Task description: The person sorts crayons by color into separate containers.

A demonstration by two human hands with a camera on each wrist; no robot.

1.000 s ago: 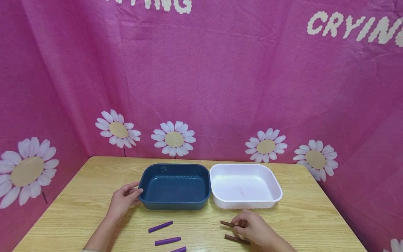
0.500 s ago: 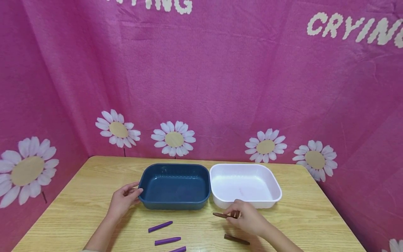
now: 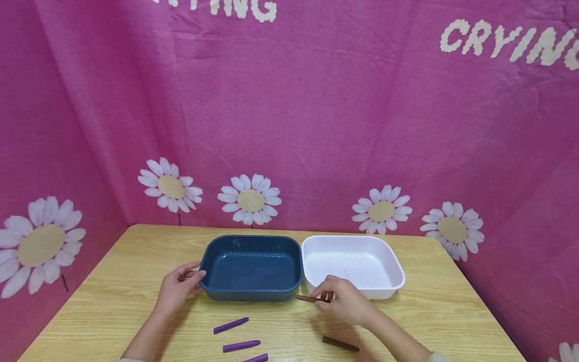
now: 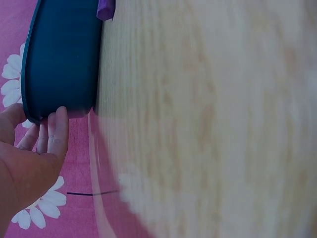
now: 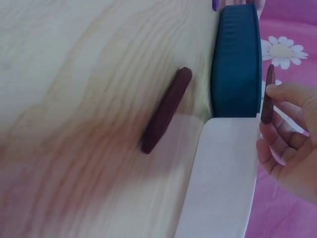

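My right hand (image 3: 345,303) pinches a brown crayon (image 3: 304,298) between thumb and fingers. It is raised in front of the white tray (image 3: 377,293), the crayon's tip pointing left. A second brown crayon (image 3: 341,344) lies on the table below that hand; the right wrist view shows this lying crayon (image 5: 166,110) close up. At the left end of the dark blue tray (image 3: 251,295), my left hand (image 3: 177,286) holds the edge. In the left wrist view its thumb is at the rim and the fingertips (image 4: 61,113) touch the outer wall.
Purple crayons lie in front of the blue tray: one upper (image 3: 231,325), one middle (image 3: 242,346), and one lower (image 3: 256,358) cut by the frame edge. Both trays stand side by side on the wooden table (image 3: 149,246). A pink flowered cloth (image 3: 289,125) hangs behind.
My right hand has lifted the brown crayon off the table and carried it up and left, toward the gap between the trays. The left hand and both trays stay put.
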